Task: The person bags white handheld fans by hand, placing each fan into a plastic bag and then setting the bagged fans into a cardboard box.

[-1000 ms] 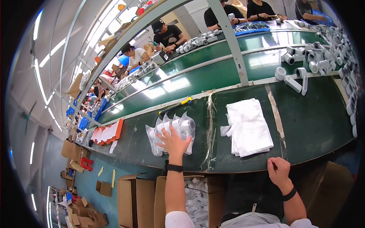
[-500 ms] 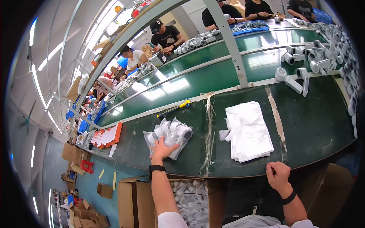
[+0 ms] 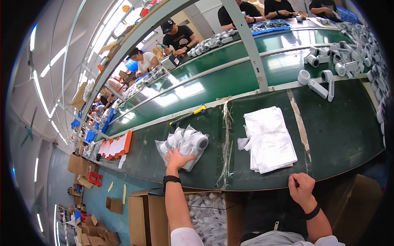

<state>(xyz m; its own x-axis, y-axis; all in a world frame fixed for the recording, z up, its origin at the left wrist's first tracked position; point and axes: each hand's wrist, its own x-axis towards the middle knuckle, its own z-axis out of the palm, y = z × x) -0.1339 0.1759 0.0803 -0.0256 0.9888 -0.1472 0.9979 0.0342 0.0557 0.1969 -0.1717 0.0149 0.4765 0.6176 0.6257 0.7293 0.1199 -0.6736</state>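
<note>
My left hand (image 3: 177, 159) rests on a clear plastic bag (image 3: 189, 163) of white and grey rounded devices (image 3: 180, 137), thumb and fingers spread over its near side. Curled into a fist, my right hand (image 3: 301, 186) sits at the near edge of the dark green bench; nothing shows in it. In front of that hand lies a stack of flat white plastic bags (image 3: 271, 141), its left side crumpled. Behind the bagged devices is a yellow and black hammer-like tool (image 3: 188, 115).
Below the bench, an open carton (image 3: 234, 217) holds bagged white parts. Orange-and-white boxes (image 3: 116, 145) stand at the left end. Loose white devices (image 3: 318, 88) lie at the right, near a big heap (image 3: 357, 53). A metal post (image 3: 248, 45) rises behind. Several people work across the green conveyor (image 3: 164, 102).
My left hand has shifted slightly on the bag, its fingers drawn in a little. The right fist stays almost where it was.
</note>
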